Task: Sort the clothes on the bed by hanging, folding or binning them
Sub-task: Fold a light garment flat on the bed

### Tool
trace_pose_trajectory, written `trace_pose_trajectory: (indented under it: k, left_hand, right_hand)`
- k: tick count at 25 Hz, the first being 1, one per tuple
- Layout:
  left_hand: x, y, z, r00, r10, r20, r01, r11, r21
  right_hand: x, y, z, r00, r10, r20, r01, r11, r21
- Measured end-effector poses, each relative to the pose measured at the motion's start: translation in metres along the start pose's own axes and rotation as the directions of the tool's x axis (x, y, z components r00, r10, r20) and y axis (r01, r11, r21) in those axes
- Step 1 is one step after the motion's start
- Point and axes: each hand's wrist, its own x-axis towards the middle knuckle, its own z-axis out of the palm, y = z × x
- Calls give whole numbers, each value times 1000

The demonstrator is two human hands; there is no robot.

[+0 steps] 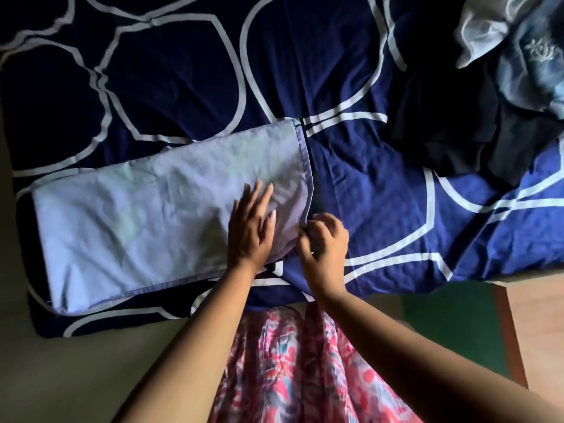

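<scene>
A pink patterned skirt [293,370] fills the near edge. On the bed [183,71], at left, the light blue cloth [146,215] lies folded in a long strip. The left hand [251,227] presses flat on it, grip wide, while the right hand [325,239] pinches its right hem. Far right lie a black garment [457,138] and a pale heap [518,41]. Tugging the hem could, I judge, skew the fold. No writing is legible; the heap's emblem is blurred

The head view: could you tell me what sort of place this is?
Probably a bedroom: a bed with a navy patterned sheet, a pale blue cloth spread on it, and loose clothes heaped far right.
</scene>
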Motion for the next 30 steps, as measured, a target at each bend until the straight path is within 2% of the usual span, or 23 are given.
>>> trace_pose_trajectory:
  k: [2,4,5,6,7,8,9,10,11,12,13,14,16,18,20,21,23,25,26,27,28,29,30]
  left_hand:
    - [-22,-2,-1,977,178,118,-175,984,-32]
    - [-41,-7,2,947,213,242,-223,975,19]
    - [-47,-6,4,967,145,208,-151,988,13]
    - [-48,1,1,992,-29,121,40,996,-85]
    - [-44,10,-5,953,-300,30,299,924,-239]
    - [-37,15,-11,847,-532,-2,496,791,-358]
    - [-31,19,-17,757,-653,-24,580,688,-437]
    - [-28,19,-23,733,-679,-38,580,653,-486]
    - [-28,18,-28,747,-664,-33,550,645,-530]
    - [-27,18,-33,770,-637,-7,523,638,-565]
    - [-28,15,-36,796,-605,18,502,643,-578]
    - [-28,12,-37,820,-571,32,484,662,-572]
    - [-33,5,-35,860,-509,37,447,717,-534]
    - [-38,4,-31,889,-455,54,420,762,-492]
    - [-41,4,-26,908,-387,161,419,823,-385]
    - [-41,9,-25,893,-367,261,441,829,-343]
    - [-37,19,-30,847,-372,379,495,813,-308]
    - [-30,16,-30,833,-493,252,553,717,-425]
    - [-28,8,-30,828,-548,121,522,673,-524]
    - [-26,10,-38,790,-599,132,533,565,-630]
    - [-25,11,-38,771,-637,-19,489,610,-623]
    - [-21,10,-40,755,-650,-82,469,624,-626]
    - [-20,9,-43,767,-632,-112,446,650,-615]
  right_hand:
    - [0,-15,6,996,81,36,-79,996,-49]
    - [-3,-29,11,989,25,144,-26,1000,6]
    - [-6,-34,13,974,-65,216,54,997,57]
    - [-9,-38,14,951,-146,271,127,988,86]
    - [-11,-37,15,944,-178,278,162,984,80]
    - [-9,-32,14,967,-140,214,134,990,42]
    - [-6,-23,14,995,-38,95,39,999,-8]
    - [-3,-12,12,992,120,-32,-122,991,-55]
    - [1,-1,9,952,290,-100,-299,951,-83]
    - [4,8,8,900,426,-96,-435,894,-108]
    - [6,14,7,866,495,-71,-500,854,-144]
    - [6,16,8,864,501,-51,-501,845,-186]
    - [5,11,12,898,437,-47,-437,874,-211]
    - [7,-1,11,897,429,-105,-441,880,-177]
    - [6,-14,13,910,388,-149,-412,886,-213]
    - [5,-24,14,942,309,-128,-332,915,-231]
    - [-3,-47,20,999,32,37,-27,989,-143]
    - [-13,-61,24,961,-212,177,214,977,6]
    - [-15,-61,24,955,-228,191,218,973,71]
    - [-15,-57,23,977,-142,161,120,983,142]
    - [-13,-49,22,993,29,113,-51,978,201]
    - [-9,-41,21,969,232,85,-246,944,222]
    - [-4,-33,20,915,396,80,-404,893,201]
